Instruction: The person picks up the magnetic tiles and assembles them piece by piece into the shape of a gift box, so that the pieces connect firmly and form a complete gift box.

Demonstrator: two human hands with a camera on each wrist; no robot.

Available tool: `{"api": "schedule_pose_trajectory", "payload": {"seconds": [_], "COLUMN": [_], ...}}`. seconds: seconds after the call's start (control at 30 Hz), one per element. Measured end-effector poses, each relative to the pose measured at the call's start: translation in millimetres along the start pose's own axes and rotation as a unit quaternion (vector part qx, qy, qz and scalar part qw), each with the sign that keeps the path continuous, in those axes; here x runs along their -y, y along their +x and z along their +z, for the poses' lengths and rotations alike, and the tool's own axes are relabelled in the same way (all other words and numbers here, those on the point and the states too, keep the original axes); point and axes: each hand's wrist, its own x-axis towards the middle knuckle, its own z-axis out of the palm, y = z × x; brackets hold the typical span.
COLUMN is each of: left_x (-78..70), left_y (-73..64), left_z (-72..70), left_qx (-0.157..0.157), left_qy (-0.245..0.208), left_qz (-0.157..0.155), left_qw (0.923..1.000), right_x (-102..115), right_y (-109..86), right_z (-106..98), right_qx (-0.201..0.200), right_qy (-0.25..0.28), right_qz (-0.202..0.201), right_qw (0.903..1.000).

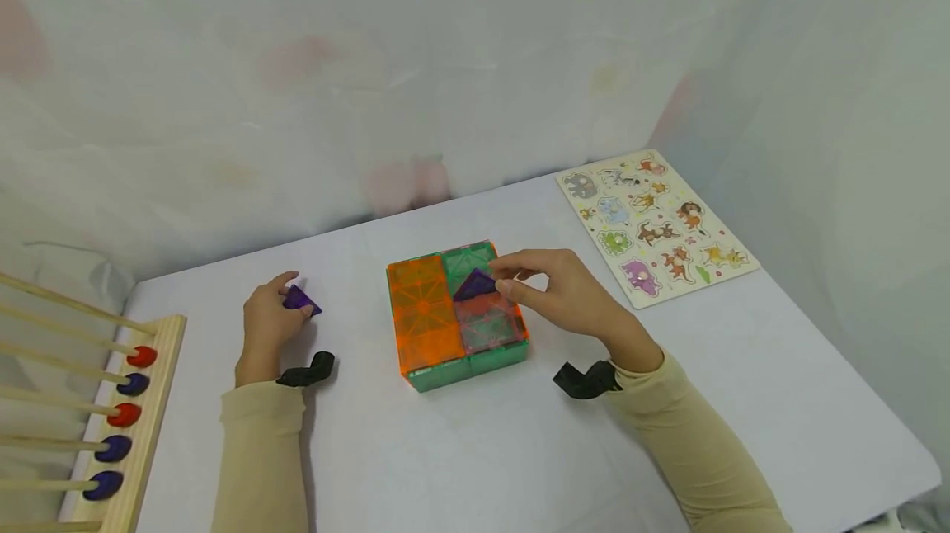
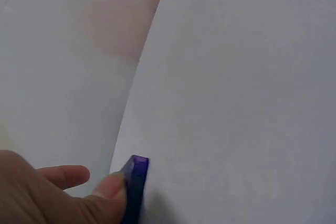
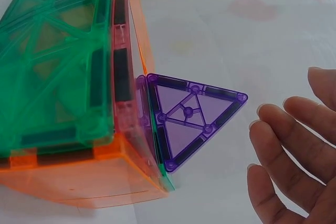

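Observation:
My left hand (image 1: pixel 270 314) pinches a dark purple triangular magnetic tile (image 1: pixel 300 299) over the left part of the table. In the left wrist view the thumb (image 2: pixel 111 195) lies against the tile (image 2: pixel 136 182), seen nearly edge-on. Near the table's middle sits a square box (image 1: pixel 434 372) of translucent magnetic tiles, orange, green and pinkish red on top. Another purple triangle tile (image 3: pixel 189 111) stands up from the box's top face. Close to its corner is my right hand (image 1: pixel 567 290); in the right wrist view its fingers (image 3: pixel 283 140) are spread loosely, a small gap from the tile.
A wooden rack (image 1: pixel 159 389) with rods and red and blue beads stands along the left edge. An animal puzzle board (image 1: pixel 712 244) lies at the back right. Pale patterned cloth (image 1: pixel 475 79) hangs behind the white table (image 1: pixel 460 459).

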Motion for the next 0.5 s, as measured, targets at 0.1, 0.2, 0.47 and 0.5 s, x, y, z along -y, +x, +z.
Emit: {"api": "schedule_pose_trajectory", "payload": {"seconds": [0.1, 0.2, 0.47, 0.5], "left_x": [-8.4, -16.8, -62.0, -70.6], "left_y": [-1.5, -5.2, -23.9, -27.9], "left_z": [-1.2, -3.7, -20.2, -22.6], "left_qx": [0.033, 0.04, -0.064, -0.075], "left_qy": [0.005, -0.008, -0.087, -0.103], "left_qz": [0.015, 0.024, 0.086, 0.094], "left_qw": [0.9993, 0.9989, 0.9904, 0.9874], "right_x": [-1, -2, -4, -4], "right_y": [-0.3, -0.2, 1.1, 1.2], "right_z": [-1, -1, -1, -1], "right_qx": [0.0, 0.0, 0.002, 0.002], "right_qy": [0.0, 0.001, 0.006, 0.005], "right_qz": [0.002, 0.001, -0.008, -0.008], "right_qw": [1.0, 1.0, 0.9999, 1.0]}}
